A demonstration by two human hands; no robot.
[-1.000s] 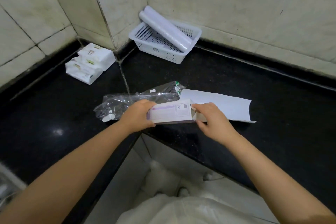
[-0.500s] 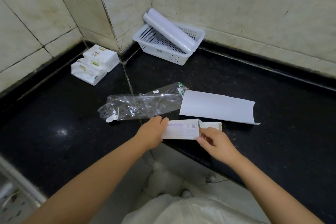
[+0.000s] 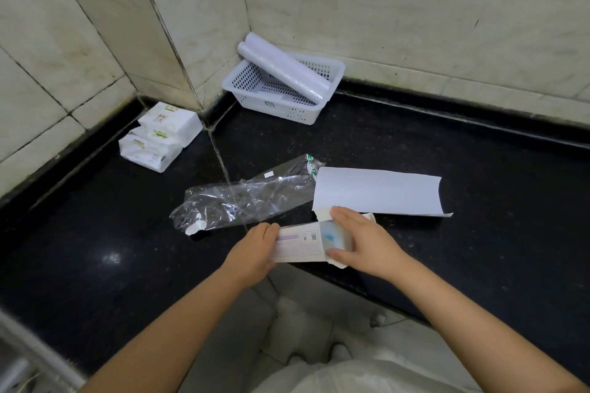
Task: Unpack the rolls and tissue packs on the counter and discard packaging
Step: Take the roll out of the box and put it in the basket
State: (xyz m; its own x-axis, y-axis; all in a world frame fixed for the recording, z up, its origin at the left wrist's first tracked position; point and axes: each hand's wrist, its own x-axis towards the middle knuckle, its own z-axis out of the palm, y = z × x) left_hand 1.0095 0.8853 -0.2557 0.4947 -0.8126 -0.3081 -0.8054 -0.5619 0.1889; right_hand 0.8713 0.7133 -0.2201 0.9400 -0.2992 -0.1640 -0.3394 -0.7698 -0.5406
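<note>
A long white cardboard box (image 3: 300,243) lies at the front edge of the black counter (image 3: 95,249). My left hand (image 3: 255,249) grips its left end. My right hand (image 3: 360,239) holds the right end, where the flaps stand open and a bluish roll (image 3: 332,237) shows inside. Behind the box lie an empty clear plastic wrapper (image 3: 249,198) and a curled white paper sheet (image 3: 376,191). Two bare white rolls (image 3: 284,67) lean across a white perforated basket (image 3: 277,105) in the corner. Several tissue packs (image 3: 159,137) sit stacked at the left wall.
Tiled walls close the counter at the back and left. The counter's front edge runs just under my hands, with the floor and my light clothing below. A metal rack shows at the bottom left corner.
The box's right end flaps have come open under my right hand, exposing the roll inside. My left hand has kept its grip on the left end. The view has shifted slightly.
</note>
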